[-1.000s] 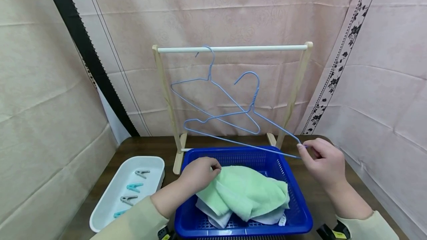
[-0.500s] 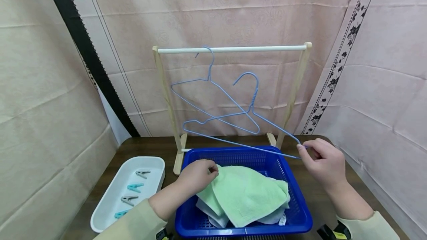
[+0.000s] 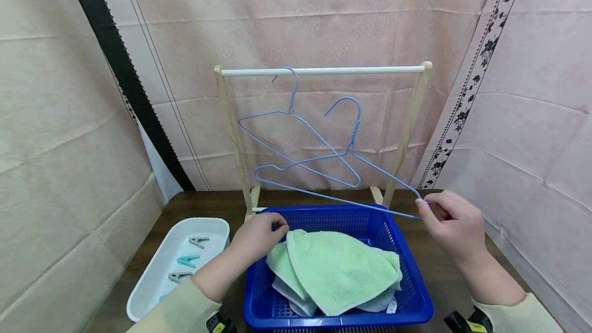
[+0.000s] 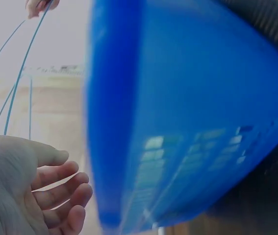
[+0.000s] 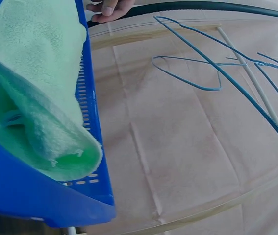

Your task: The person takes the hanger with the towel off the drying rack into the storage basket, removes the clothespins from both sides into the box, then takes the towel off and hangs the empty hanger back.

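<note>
My right hand [image 3: 455, 227] pinches one end of a blue wire clothes hanger [image 3: 300, 161], which is held up over the back of the basket with its hook free. A second blue hanger [image 3: 265, 112] hangs from the rack's top bar. A light green towel [image 3: 344, 271] lies bunched in the blue basket [image 3: 418, 292], on top of greyish-blue cloth [image 3: 296, 297]. Above the basket's left rim is my left hand [image 3: 258, 233]. Its fingers [image 4: 63, 191] are loosely bent and hold nothing in the left wrist view. The right wrist view shows the towel's [image 5: 45, 93] folded edge.
A wooden rack with a white bar [image 3: 347, 71] stands behind the basket on the brown table [image 3: 203, 199]. To the left, a white tray [image 3: 152, 271] holds grey and teal clothespins [image 3: 188, 260]. Pale curtains [image 3: 351, 24] surround the table.
The left hand has moved left, away from the towel. The towel's front fold has flattened and spread forward. The right hand keeps hold of the hanger, nearly still.
</note>
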Tool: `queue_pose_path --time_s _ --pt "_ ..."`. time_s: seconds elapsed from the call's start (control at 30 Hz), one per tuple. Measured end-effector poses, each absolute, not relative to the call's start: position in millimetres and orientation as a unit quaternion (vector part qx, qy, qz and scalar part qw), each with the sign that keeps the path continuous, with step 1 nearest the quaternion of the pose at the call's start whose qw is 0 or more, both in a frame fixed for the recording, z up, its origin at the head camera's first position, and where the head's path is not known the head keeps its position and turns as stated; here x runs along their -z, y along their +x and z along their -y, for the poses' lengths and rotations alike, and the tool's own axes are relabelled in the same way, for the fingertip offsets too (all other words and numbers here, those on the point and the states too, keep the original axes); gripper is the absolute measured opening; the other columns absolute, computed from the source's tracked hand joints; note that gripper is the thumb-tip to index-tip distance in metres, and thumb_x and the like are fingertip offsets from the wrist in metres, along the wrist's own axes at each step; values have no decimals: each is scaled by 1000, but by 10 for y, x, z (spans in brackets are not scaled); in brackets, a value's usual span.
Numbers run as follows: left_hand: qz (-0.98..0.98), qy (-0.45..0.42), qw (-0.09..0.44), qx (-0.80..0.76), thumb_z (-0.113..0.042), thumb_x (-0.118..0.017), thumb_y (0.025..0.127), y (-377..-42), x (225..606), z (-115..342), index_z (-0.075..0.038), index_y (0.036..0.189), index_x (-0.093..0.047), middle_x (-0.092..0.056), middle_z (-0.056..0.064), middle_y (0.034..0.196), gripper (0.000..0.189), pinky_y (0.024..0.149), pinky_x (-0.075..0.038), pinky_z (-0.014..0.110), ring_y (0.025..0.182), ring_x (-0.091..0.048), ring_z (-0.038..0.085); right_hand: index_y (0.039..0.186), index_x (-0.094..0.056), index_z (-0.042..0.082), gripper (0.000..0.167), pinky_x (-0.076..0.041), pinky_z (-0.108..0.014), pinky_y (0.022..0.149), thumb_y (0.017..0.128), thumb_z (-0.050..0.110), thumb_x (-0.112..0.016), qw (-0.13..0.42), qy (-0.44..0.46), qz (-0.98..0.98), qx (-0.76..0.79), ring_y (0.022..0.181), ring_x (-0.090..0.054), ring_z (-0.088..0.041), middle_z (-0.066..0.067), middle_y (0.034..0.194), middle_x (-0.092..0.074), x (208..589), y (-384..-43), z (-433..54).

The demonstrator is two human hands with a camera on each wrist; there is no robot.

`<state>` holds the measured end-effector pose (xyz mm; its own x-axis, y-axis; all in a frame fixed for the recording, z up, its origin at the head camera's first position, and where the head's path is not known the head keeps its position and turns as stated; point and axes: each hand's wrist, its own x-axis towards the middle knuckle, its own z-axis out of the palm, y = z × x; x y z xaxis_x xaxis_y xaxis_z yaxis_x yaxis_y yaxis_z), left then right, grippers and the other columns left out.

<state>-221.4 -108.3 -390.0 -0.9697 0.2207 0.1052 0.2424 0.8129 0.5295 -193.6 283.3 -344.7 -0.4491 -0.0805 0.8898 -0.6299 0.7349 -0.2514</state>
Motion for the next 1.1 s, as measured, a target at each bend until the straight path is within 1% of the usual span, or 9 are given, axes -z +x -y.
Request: queue_pose_path --time_s 0.13,0.23,0.33,0.43,0.57,0.67,0.83,0.93,1.1 --pt "952 -87 59 289 -33 -65 96 -2278 3831 1240 -24 102 -73 -70 -8 95 13 64 -49 33 72 -59 10 76 -72 4 7 -26 -13 53 77 10 -74 496 234 782 -295 60 -31 3 7 60 -39 3380 -1936 -2845" --pt "948 -63 79 303 -34 -63 98 -2326 3756 1365 -24 106 -72 -70 -6 99 17 68 -51 36 79 -61 13 74 -70 1 15 -24 -10 55 81 15 -71 511 246 766 -301 60 -31 3 5 59 -38 3281 -1908 -2829" --pt "940 -48 95 323 -34 -61 99 -2386 3677 1489 -21 111 -72 -69 -4 104 21 71 -51 37 84 -62 15 71 -68 -2 22 -24 -10 56 84 16 -70 528 255 748 -313 60 -30 2 2 58 -37 3141 -1848 -2784" --pt "931 -38 114 344 -34 -59 99 -2454 3618 1603 -18 115 -70 -70 0 108 25 73 -52 39 88 -63 18 69 -67 -5 25 -23 -11 57 84 15 -69 542 253 733 -324 60 -30 1 -1 57 -36 3011 -1791 -2754" --pt "920 -25 135 368 -33 -57 100 -2537 3565 1733 -15 119 -68 -69 4 113 28 82 -52 43 101 -64 23 69 -66 -7 26 -22 -12 57 83 15 -70 558 234 724 -330 61 -29 2 -2 56 -36 2925 -1782 -2807" --pt "914 -6 138 382 -34 -56 101 -2593 3547 1812 -15 122 -66 -67 6 117 30 84 -52 45 106 -62 25 69 -67 -7 26 -21 -12 57 82 16 -71 572 214 719 -331 60 -29 3 0 56 -35 2911 -1814 -2902" --pt "906 15 143 397 -34 -56 101 -2672 3510 1889 -14 127 -63 -65 7 120 33 83 -53 44 107 -61 26 70 -68 -8 28 -21 -14 58 81 17 -71 592 170 717 -326 60 -29 4 4 56 -35 2870 -1842 -3069" --pt "903 21 142 404 -33 -55 102 -2708 3475 1909 -13 130 -60 -63 8 122 35 84 -52 45 110 -59 27 72 -68 -10 27 -22 -14 59 81 15 -71 598 147 715 -332 61 -30 5 6 56 -36 2811 -1806 -3128" --pt "897 13 149 415 -32 -56 102 -2769 3456 1935 -11 136 -55 -62 9 125 39 86 -53 46 113 -59 29 74 -67 -16 26 -24 -11 59 82 9 -69 601 122 710 -345 60 -31 6 14 59 -37 2696 -1687 -3182"
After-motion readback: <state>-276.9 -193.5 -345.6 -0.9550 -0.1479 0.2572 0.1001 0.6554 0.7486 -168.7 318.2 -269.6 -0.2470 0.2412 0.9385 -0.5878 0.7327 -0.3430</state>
